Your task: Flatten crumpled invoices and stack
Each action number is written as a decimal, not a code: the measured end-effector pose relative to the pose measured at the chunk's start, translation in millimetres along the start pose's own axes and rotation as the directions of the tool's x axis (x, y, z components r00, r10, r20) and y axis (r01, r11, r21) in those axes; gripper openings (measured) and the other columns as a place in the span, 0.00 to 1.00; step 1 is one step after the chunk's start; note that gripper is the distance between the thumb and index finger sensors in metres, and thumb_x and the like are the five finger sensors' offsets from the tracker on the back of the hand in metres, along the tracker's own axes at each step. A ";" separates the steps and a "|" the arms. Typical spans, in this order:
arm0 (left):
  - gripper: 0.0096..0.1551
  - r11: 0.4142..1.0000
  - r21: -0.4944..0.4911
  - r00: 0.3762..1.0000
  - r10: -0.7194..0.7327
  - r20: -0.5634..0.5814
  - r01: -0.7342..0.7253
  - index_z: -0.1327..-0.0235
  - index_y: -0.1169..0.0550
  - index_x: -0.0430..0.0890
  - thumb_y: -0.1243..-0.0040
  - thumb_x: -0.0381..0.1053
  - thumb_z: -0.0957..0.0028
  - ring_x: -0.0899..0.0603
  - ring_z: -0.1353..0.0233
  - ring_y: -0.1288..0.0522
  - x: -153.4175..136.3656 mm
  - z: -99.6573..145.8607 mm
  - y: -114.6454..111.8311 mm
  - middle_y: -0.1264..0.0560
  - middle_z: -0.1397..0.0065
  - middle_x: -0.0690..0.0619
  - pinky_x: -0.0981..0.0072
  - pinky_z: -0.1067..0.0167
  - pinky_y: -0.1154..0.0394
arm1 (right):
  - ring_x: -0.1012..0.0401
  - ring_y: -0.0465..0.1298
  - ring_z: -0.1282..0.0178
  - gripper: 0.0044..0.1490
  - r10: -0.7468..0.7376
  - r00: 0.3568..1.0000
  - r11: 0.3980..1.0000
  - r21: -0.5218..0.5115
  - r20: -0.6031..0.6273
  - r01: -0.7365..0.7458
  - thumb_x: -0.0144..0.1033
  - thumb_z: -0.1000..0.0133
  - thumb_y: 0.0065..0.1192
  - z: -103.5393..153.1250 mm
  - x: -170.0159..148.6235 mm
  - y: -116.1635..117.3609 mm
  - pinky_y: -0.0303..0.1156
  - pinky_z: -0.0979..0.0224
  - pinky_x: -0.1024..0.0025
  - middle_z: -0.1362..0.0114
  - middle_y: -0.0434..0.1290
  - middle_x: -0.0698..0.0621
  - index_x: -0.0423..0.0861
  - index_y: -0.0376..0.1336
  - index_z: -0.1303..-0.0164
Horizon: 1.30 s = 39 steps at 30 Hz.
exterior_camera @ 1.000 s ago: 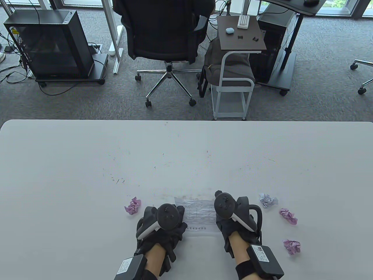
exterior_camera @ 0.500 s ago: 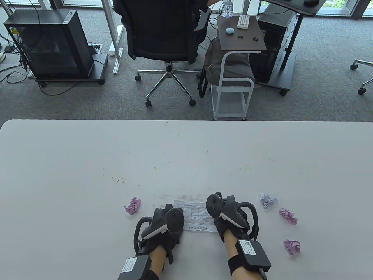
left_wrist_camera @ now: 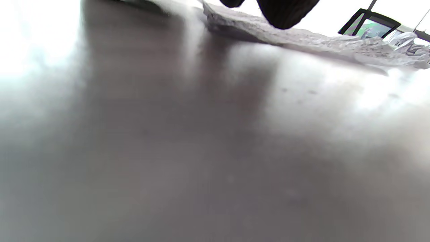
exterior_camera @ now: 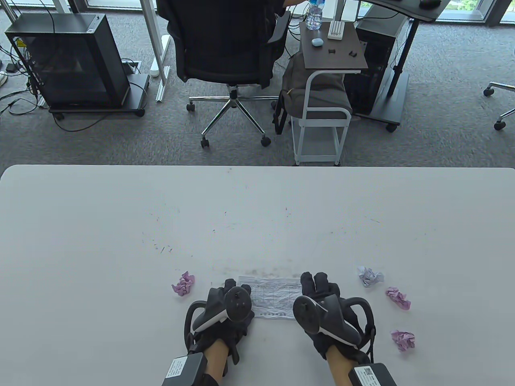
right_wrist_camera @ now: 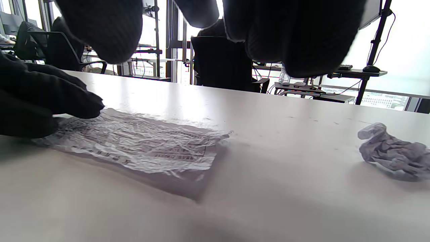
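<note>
A wrinkled white invoice (exterior_camera: 270, 296) lies spread out near the table's front edge, also seen in the right wrist view (right_wrist_camera: 134, 144). My left hand (exterior_camera: 227, 295) rests flat on its left edge, and its fingers (right_wrist_camera: 50, 101) press the paper down. One left fingertip (left_wrist_camera: 285, 13) touches the invoice (left_wrist_camera: 302, 37). My right hand (exterior_camera: 318, 287) hovers just beside the paper's right edge, fingers (right_wrist_camera: 295, 40) relaxed and off the sheet. Crumpled balls lie around: a pink one (exterior_camera: 184, 284) on the left, a pale one (exterior_camera: 370, 276) (right_wrist_camera: 393, 153) and two pink ones (exterior_camera: 398, 298) (exterior_camera: 403, 339) on the right.
The white table (exterior_camera: 257, 217) stretches far beyond the paper. Behind it stand a black office chair (exterior_camera: 225, 44), a small side table (exterior_camera: 334, 48) with a water bottle (exterior_camera: 314, 14), and a computer case (exterior_camera: 68, 60) on the floor.
My right hand has come off the invoice's right part and drawn back to the right, uncovering more of the sheet. The left hand has stayed on the left edge, shifting slightly.
</note>
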<state>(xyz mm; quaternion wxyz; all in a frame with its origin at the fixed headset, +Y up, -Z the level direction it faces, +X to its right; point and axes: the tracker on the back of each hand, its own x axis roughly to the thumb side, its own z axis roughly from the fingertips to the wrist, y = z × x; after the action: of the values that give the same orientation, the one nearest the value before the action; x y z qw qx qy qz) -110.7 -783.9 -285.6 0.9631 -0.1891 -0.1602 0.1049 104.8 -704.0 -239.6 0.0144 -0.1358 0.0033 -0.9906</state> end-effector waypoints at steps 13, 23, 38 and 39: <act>0.38 0.974 0.219 0.958 0.116 -0.262 -0.058 0.17 0.46 0.40 0.47 0.50 0.35 0.19 0.25 0.63 -69.0 29.6 27.3 0.69 0.23 0.35 0.30 0.33 0.49 | 0.32 0.56 0.26 0.53 -0.092 0.993 0.994 0.061 0.077 0.087 0.62 0.43 0.59 40.5 5.3 9.1 0.68 0.35 0.37 0.18 0.45 0.28 0.46 0.42 0.20; 0.32 0.954 0.154 0.909 0.293 -0.296 -0.257 0.18 0.39 0.47 0.48 0.49 0.34 0.21 0.23 0.58 -105.2 32.0 15.9 0.64 0.20 0.37 0.33 0.32 0.49 | 0.33 0.57 0.26 0.52 -0.213 0.970 0.976 0.073 0.114 0.206 0.61 0.43 0.60 39.7 0.9 12.1 0.69 0.35 0.39 0.19 0.46 0.28 0.45 0.44 0.20; 0.25 0.943 0.319 0.936 0.191 -0.294 -0.092 0.30 0.26 0.37 0.39 0.40 0.40 0.25 0.32 0.30 -90.7 33.8 27.4 0.40 0.26 0.33 0.40 0.42 0.28 | 0.34 0.61 0.27 0.51 -0.316 0.941 0.947 0.099 0.124 0.305 0.59 0.42 0.60 34.2 -2.9 13.6 0.71 0.36 0.41 0.19 0.48 0.28 0.43 0.45 0.20; 0.25 0.935 0.340 0.941 0.202 -0.272 -0.102 0.31 0.26 0.37 0.39 0.40 0.41 0.27 0.34 0.28 -88.0 35.5 30.2 0.40 0.26 0.33 0.41 0.43 0.26 | 0.34 0.61 0.27 0.51 -0.322 0.938 0.945 0.095 0.127 0.311 0.59 0.42 0.60 34.8 -2.8 12.9 0.71 0.36 0.41 0.19 0.48 0.28 0.43 0.45 0.20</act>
<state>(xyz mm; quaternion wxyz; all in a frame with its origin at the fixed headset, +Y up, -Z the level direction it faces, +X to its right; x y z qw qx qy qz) -208.9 -767.9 -290.2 0.9828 -0.0555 0.0238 0.1745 117.2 -717.0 -207.0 -0.1400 -0.2036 -0.0561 -0.9674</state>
